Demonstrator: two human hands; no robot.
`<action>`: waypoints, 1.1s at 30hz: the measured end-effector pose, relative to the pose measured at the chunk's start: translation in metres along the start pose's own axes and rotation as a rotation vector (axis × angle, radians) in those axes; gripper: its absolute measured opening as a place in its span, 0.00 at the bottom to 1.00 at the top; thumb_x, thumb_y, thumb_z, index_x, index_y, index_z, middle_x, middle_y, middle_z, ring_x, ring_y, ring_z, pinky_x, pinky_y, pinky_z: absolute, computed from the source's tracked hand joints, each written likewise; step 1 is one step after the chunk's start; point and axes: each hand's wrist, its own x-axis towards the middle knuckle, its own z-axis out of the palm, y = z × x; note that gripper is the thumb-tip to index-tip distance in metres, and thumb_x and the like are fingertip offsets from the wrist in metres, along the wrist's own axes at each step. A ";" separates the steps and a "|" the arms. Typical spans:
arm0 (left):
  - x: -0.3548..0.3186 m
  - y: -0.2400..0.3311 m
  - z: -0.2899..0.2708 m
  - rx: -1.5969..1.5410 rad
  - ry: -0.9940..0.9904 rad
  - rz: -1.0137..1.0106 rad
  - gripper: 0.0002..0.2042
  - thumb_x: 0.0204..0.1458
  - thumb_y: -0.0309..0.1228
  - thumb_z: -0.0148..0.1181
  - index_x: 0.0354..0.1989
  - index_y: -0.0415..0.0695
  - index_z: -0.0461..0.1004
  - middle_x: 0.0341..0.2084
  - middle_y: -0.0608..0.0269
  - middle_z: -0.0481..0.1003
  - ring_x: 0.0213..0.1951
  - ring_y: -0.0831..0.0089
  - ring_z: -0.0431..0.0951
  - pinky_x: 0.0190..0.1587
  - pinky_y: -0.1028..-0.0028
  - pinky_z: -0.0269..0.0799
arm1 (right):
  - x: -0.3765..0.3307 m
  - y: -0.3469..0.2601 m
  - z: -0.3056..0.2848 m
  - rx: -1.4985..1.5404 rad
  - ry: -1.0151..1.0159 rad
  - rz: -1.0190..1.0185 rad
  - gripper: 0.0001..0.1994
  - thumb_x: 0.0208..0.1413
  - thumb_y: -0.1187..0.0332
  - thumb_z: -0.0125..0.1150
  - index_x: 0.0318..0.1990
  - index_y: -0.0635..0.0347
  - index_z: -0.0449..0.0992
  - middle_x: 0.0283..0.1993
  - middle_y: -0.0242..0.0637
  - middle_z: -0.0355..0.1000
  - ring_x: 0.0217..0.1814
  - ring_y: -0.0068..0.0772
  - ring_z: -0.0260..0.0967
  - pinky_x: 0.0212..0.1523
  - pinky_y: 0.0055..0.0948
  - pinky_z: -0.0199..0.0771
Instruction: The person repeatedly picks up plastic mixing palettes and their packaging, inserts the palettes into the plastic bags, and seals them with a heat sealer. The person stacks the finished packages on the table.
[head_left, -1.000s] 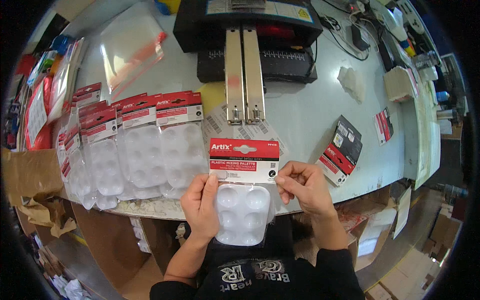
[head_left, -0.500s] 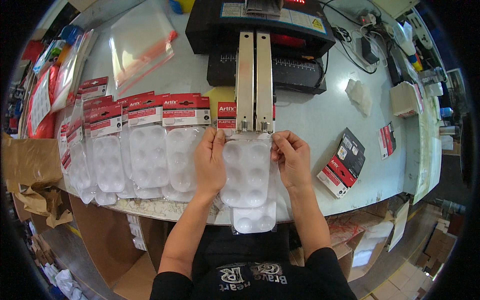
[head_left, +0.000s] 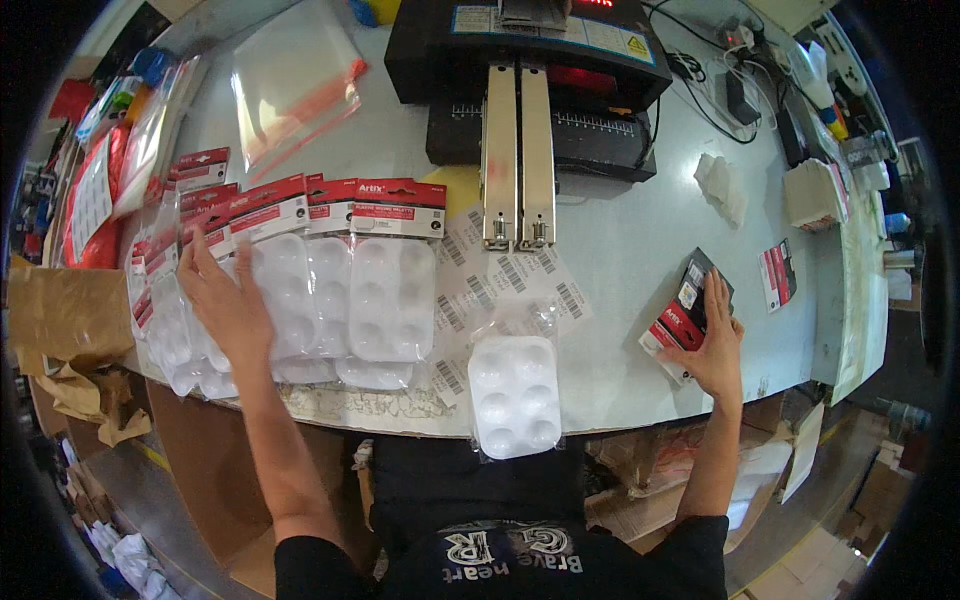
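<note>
At the left, my left hand (head_left: 228,305) reaches over a row of bagged white palettes (head_left: 390,300) topped with red, black and white header cards (head_left: 398,205). Its fingers are apart over the packs, and the hand looks empty. On the right, my right hand (head_left: 715,350) rests on a small stack of loose header cards (head_left: 684,312), its fingers stretched along the stack and its thumb out to one side. Between my arms lies a white palette in a clear bag (head_left: 515,395), with no header card on it, overhanging the table's front edge.
A black stapling machine (head_left: 530,60) stands at the back, its two metal rails (head_left: 518,160) pointing toward me. Beneath their ends lies a sheet of barcode stickers (head_left: 510,275). Clear bags (head_left: 295,85) lie back left. At right are crumpled paper (head_left: 722,188), a single card (head_left: 776,275) and cables (head_left: 735,85).
Both hands have left the bagged palette under the rails. My left hand has moved to the row at left, my right to the loose cards. The carded pack is gone from under the rails.
</note>
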 end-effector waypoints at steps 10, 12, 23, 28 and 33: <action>-0.128 0.081 0.007 -0.642 -0.746 -0.088 0.06 0.51 0.29 0.57 0.29 0.40 0.68 0.32 0.56 0.73 0.32 0.60 0.73 0.35 0.68 0.68 | -0.007 -0.007 0.003 0.223 0.105 0.169 0.37 0.36 0.63 0.73 0.59 0.55 0.66 0.53 0.40 0.72 0.49 0.37 0.70 0.54 0.32 0.60; -0.123 0.085 0.000 -0.828 -0.761 -0.088 0.05 0.55 0.27 0.54 0.31 0.39 0.67 0.36 0.55 0.74 0.34 0.64 0.75 0.37 0.70 0.69 | -0.013 -0.038 -0.010 0.322 0.092 0.271 0.32 0.40 0.68 0.71 0.56 0.58 0.67 0.46 0.41 0.75 0.40 0.35 0.73 0.47 0.29 0.66; -0.124 0.107 -0.025 -1.323 -0.867 -0.507 0.07 0.58 0.26 0.53 0.38 0.35 0.70 0.29 0.56 0.79 0.31 0.82 0.75 0.35 0.83 0.68 | 0.034 -0.152 -0.039 0.618 -0.450 -0.356 0.19 0.46 0.61 0.69 0.39 0.66 0.72 0.26 0.45 0.72 0.26 0.33 0.71 0.30 0.28 0.70; -0.120 0.105 -0.025 -1.076 -0.841 -0.396 0.06 0.56 0.27 0.56 0.34 0.36 0.74 0.18 0.62 0.76 0.20 0.85 0.69 0.25 0.82 0.64 | 0.032 -0.150 -0.035 0.639 -0.475 -0.445 0.18 0.45 0.61 0.70 0.36 0.66 0.72 0.23 0.45 0.70 0.21 0.30 0.64 0.26 0.28 0.66; -0.121 0.105 -0.025 -1.032 -0.820 -0.332 0.07 0.56 0.28 0.57 0.33 0.36 0.75 0.16 0.65 0.73 0.20 0.86 0.67 0.24 0.82 0.64 | 0.034 -0.148 -0.036 0.605 -0.532 -0.446 0.17 0.46 0.63 0.67 0.35 0.67 0.70 0.27 0.54 0.70 0.31 0.60 0.67 0.30 0.40 0.67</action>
